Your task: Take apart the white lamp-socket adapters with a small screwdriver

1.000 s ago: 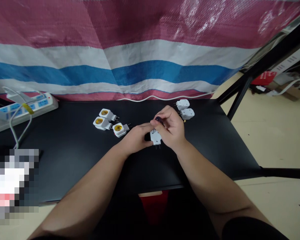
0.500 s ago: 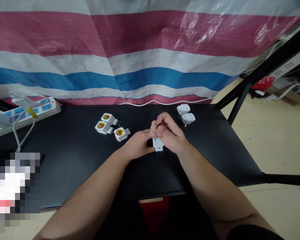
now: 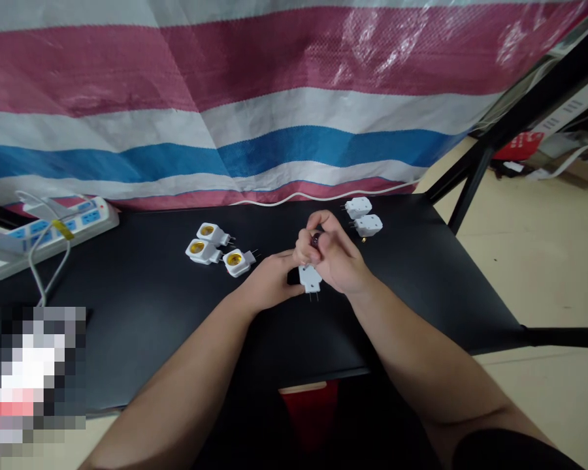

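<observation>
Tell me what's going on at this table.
A person's left hand steadies a white plug adapter at a black table, while the right hand pinches a small dark object at the adapter's top end. Three yellow-centred adapters lie to the left, and two plain white adapters lie to the right.

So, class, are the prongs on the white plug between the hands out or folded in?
Out: two metal prongs stick straight out from the end of the white plug.

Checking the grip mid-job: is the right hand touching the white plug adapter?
Touching: the head view shows the right hand closed over the upper end of the white plug adapter, with no gap.
</observation>
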The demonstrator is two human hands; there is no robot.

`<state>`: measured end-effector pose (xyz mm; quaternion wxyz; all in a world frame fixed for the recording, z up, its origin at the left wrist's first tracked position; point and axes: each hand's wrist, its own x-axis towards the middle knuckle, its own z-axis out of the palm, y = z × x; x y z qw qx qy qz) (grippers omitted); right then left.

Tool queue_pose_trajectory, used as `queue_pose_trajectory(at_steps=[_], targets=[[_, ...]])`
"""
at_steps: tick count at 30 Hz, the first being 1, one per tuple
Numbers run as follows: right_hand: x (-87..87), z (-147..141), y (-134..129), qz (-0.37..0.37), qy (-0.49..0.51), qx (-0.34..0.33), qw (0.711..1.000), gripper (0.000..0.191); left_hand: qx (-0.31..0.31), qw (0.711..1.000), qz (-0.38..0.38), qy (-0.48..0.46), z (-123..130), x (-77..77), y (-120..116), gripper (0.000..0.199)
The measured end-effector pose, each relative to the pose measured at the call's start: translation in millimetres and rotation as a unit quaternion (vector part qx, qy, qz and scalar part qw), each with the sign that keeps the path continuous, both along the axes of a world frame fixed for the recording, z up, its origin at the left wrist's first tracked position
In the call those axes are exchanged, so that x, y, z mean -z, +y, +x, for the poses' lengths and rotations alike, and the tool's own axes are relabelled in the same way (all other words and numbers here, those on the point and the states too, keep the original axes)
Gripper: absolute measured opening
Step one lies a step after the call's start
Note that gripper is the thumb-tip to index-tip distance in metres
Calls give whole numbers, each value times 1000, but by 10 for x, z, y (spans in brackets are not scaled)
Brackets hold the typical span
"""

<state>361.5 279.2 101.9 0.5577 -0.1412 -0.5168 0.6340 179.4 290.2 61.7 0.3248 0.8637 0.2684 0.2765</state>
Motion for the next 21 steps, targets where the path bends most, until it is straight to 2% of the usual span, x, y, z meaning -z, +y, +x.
queue_pose_trajectory(at_steps=[3, 6, 9, 12, 14, 17, 21], targets=[[65, -1, 28, 39, -1, 14, 999, 26, -3, 1000, 3, 6, -3, 14, 6, 40], [70, 27, 39, 53, -45, 29, 997, 16, -11, 1000, 19, 19, -8, 28, 14, 36], [30, 39, 16, 19, -74, 13, 997, 28, -14, 999, 27, 27, -11, 25, 13, 33], [10, 24, -13, -11, -52, -9, 999, 37, -12, 1000, 19, 14, -12, 15, 8, 40], [21, 8, -18, -2, -36, -2, 999, 31, -4, 1000, 11, 3, -12, 13, 8, 41], [42, -4, -12, 30, -31, 9, 999, 34, -4, 1000, 8, 6, -14, 17, 18, 39], [29, -1, -21, 46, -86, -4, 995, 32, -16, 1000, 8, 17, -8, -2, 17, 28]])
